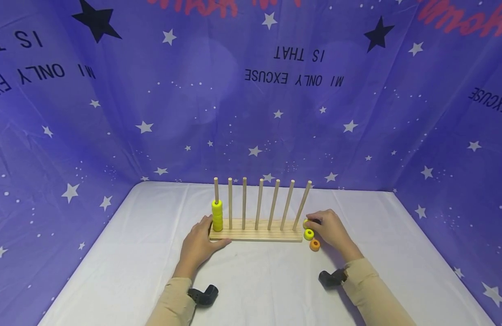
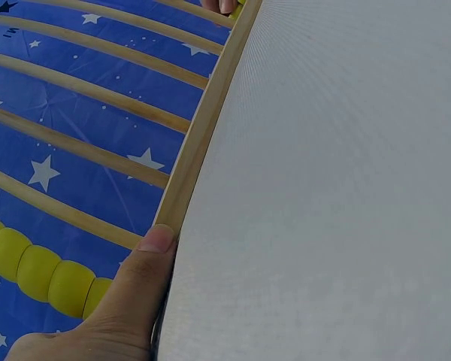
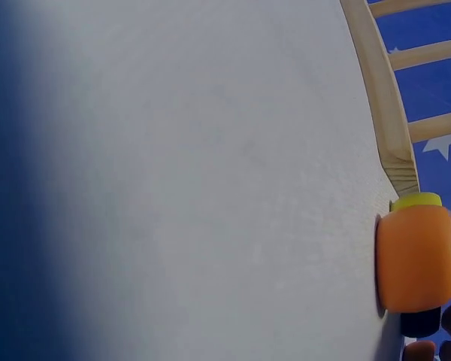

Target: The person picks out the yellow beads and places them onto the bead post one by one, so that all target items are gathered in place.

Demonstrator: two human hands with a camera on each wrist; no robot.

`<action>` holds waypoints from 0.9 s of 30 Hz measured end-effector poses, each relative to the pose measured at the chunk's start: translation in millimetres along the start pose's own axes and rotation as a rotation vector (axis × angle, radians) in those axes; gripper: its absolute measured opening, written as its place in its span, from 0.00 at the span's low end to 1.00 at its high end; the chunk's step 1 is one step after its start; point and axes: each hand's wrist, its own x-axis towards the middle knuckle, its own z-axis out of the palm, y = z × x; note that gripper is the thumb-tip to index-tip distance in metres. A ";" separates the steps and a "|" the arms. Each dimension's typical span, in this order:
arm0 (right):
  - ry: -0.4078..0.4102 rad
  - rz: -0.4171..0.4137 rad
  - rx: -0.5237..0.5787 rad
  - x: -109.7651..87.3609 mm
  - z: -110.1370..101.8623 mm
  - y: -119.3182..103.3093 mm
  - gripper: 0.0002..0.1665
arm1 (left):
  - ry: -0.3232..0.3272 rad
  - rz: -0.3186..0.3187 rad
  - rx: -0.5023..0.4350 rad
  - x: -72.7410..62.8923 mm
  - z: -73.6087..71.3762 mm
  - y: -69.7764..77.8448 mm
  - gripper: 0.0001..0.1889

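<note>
A wooden peg rack (image 1: 255, 236) with several upright pegs stands on the table. Yellow beads (image 1: 217, 216) are stacked on its leftmost peg. My left hand (image 1: 199, 244) grips the rack's left end, its thumb lying along the front edge of the base, as the left wrist view also shows. Just past the right end, my right hand (image 1: 330, 228) pinches a yellow bead (image 1: 306, 223), partly hidden by the fingers. Nearer me lie another yellow bead (image 1: 309, 234) and an orange bead (image 1: 314, 245), large in the right wrist view. A dark piece (image 3: 421, 323) shows beside it, mostly covered.
A white cloth (image 1: 255, 280) covers the table. Purple star-printed fabric (image 1: 218, 113) hangs at the back and both sides. Black wrist mounts (image 1: 203, 295) sit on both sleeves.
</note>
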 end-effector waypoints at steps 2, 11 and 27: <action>0.010 0.002 0.004 0.6 0.2 -1.6 0.18 | -0.002 0.000 -0.001 0.1 -0.3 -0.3 0.52; 0.014 0.013 -0.016 3.1 3.2 -4.0 0.18 | -0.005 -0.002 0.000 0.1 -0.3 -0.2 0.52; -0.082 0.146 -0.047 7.3 3.5 -6.6 0.26 | 0.005 0.008 0.009 -0.2 0.8 -1.3 0.52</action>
